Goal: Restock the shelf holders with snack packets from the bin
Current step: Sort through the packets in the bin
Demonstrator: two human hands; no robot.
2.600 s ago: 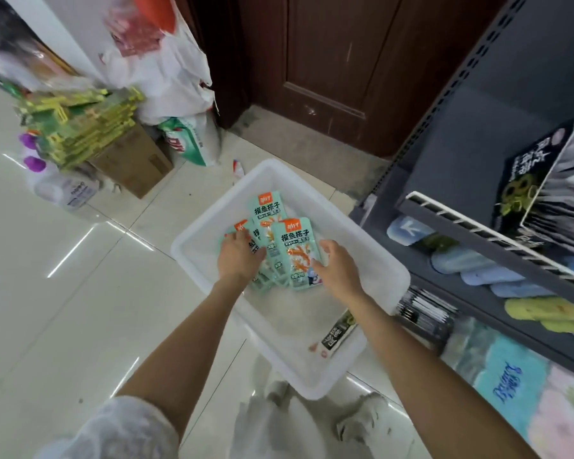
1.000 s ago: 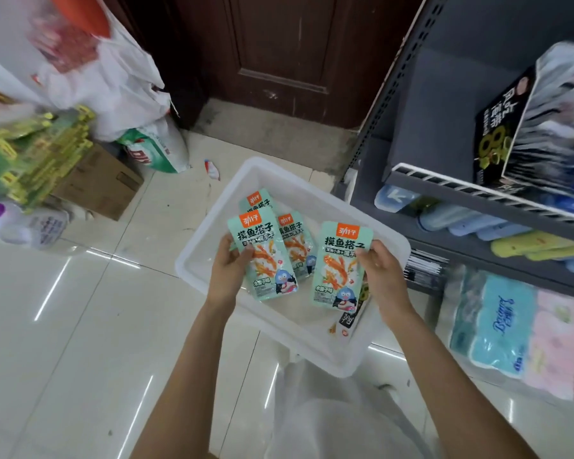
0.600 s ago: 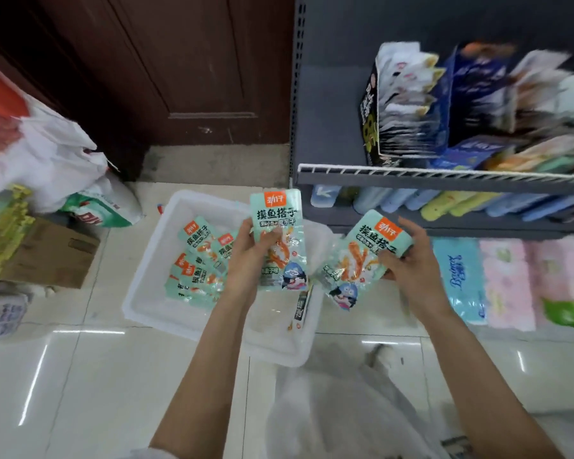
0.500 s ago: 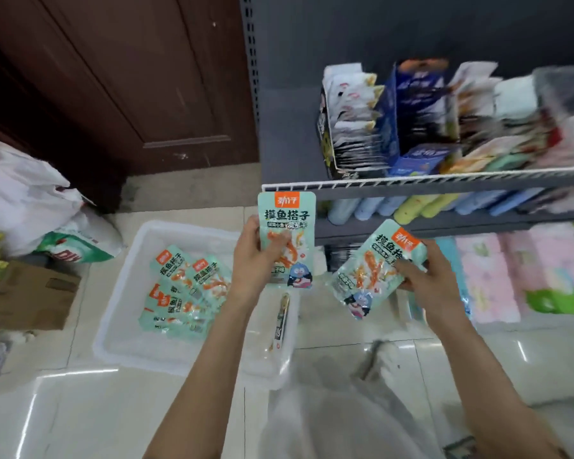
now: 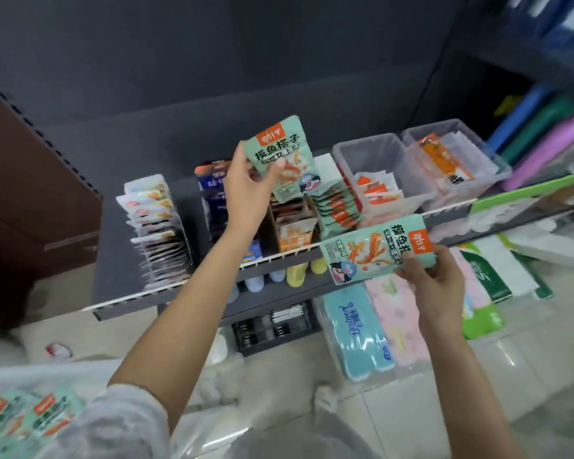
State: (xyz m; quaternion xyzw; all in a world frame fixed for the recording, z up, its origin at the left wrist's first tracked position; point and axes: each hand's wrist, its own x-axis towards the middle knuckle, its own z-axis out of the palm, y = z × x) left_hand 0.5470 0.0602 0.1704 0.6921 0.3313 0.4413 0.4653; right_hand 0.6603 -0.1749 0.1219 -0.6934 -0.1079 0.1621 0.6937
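On the grey shelf (image 5: 120,279) stand several holders: a clear one (image 5: 156,226) at the left packed with pale packets on edge, a dark blue box (image 5: 212,193), a cardboard holder (image 5: 292,226) with orange-printed packets, and next to it a row of mint-green packets (image 5: 337,207) standing upright. Further right sit two clear tubs (image 5: 378,167), each with a few white-and-orange sachets lying in it.

The left hand (image 5: 246,193) pinches one mint-green snack packet (image 5: 284,157) by its lower edge, thumb across the front, holding it upright above the cardboard holder and just left of the matching row. The right hand (image 5: 438,286) grips a second packet (image 5: 375,250) lying sideways (its orange label points right), in front of the shelf's white front rail (image 5: 279,258).

More of the same packets (image 5: 20,415) show at the lower left corner. The shelf's left end is bare.
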